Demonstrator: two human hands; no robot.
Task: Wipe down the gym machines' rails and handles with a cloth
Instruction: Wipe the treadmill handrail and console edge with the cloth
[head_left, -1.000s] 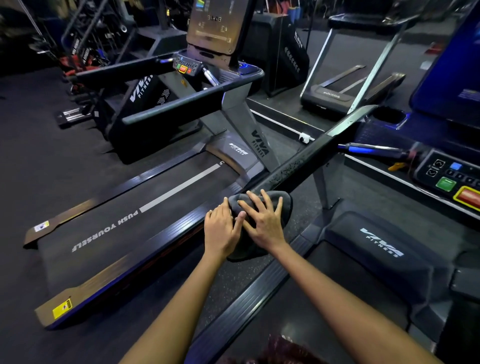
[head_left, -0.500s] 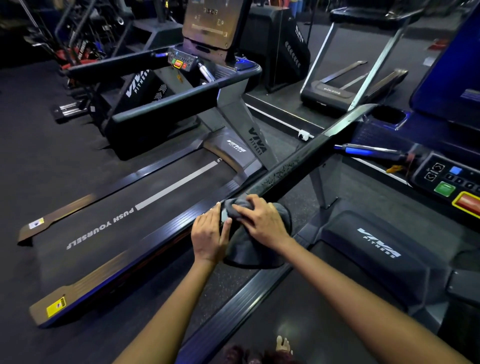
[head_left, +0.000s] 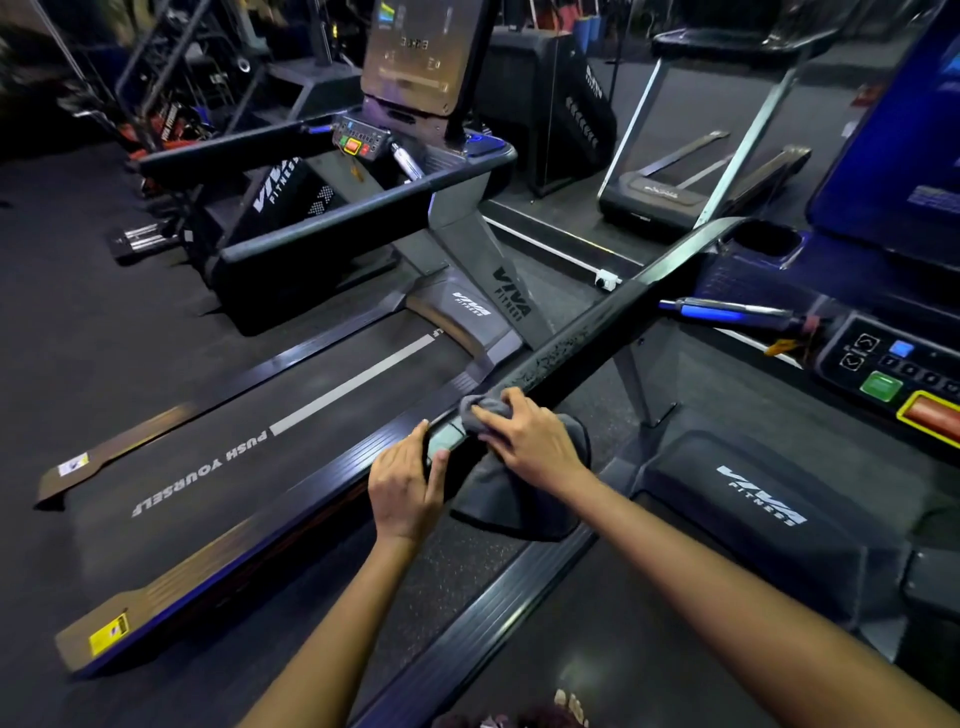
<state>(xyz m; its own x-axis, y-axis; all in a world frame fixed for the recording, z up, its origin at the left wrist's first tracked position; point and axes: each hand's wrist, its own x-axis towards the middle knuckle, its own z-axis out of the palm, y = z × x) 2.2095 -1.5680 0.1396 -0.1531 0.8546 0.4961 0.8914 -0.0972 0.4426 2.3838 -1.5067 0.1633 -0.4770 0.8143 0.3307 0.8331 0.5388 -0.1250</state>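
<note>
the dark speckled rubber floor (head_left: 78, 322) carries everything here. directly on it stands the left treadmill (head_left: 291, 452), its deck running from the lower left up toward its console, with a white stripe and the words "push yourself" on the belt. just beside it, across a narrow strip of floor, stands the near treadmill (head_left: 748, 499), with a ribbed side rail and a "viva fitness" motor cover. further back a third treadmill (head_left: 670, 192) sits on the floor, well apart. at the far left a pair of chrome dumbbells (head_left: 140, 240) lies near a dark box marked "viva fitness" (head_left: 280, 208).
</note>
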